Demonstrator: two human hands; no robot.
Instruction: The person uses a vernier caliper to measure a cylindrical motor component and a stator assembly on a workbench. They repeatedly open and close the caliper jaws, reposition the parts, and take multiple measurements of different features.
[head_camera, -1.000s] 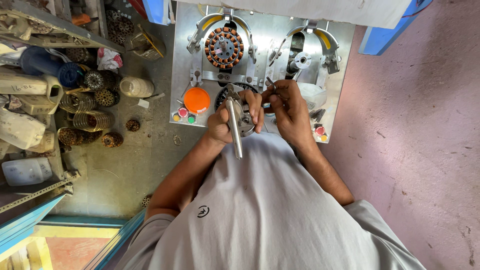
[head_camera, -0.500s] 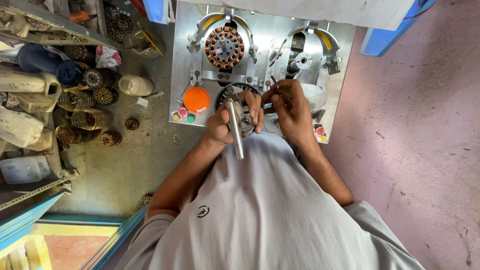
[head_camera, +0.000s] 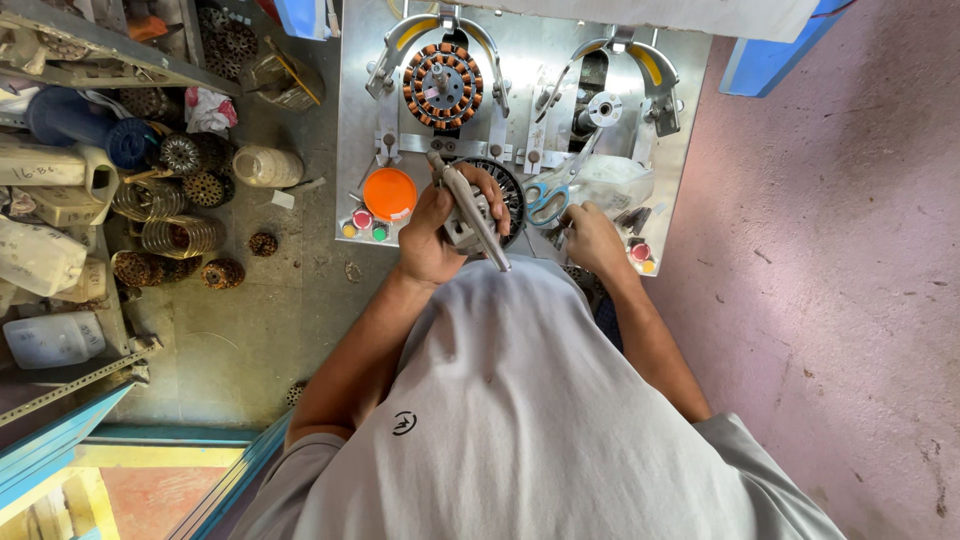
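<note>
"Since the right hand (head_camera: 590, 240) has left the workpiece in the last second, what supports the steel shaft (head_camera: 472, 215) now?" the trainee asks.

"The left hand (head_camera: 430, 235) alone," the instructor replies. "It sits directly below the copper-wound stator (head_camera: 442, 85). Its fingers are wrapped tight around the grey body on the shaft, with the thumb on the near side. The shaft runs diagonally, upper end toward the wound stator, lower end toward the person's grey shirt (head_camera: 520, 420). Behind the knuckles lies a dark, toothed stator core (head_camera: 512, 195)."

"And where has the right hand gone?"

"Below and to the right of the wound stator, well apart from the shaft. A second ago both hands met at the workpiece. The right hand now rests on the metal machine panel (head_camera: 360, 120), just under the blue-handled scissors (head_camera: 545, 200) and near a clear plastic bag (head_camera: 615, 180). Its fingers are bent down toward the panel. Whether they pinch anything cannot be told from this view."

"What follows from that change?"

"Judged from this view, two-handed work on the shaft is paused, and the workpiece is only being held in place. The orange disc (head_camera: 390, 193) and the small coloured buttons (head_camera: 361, 220), below and left of the wound stator, are untouched."
</note>
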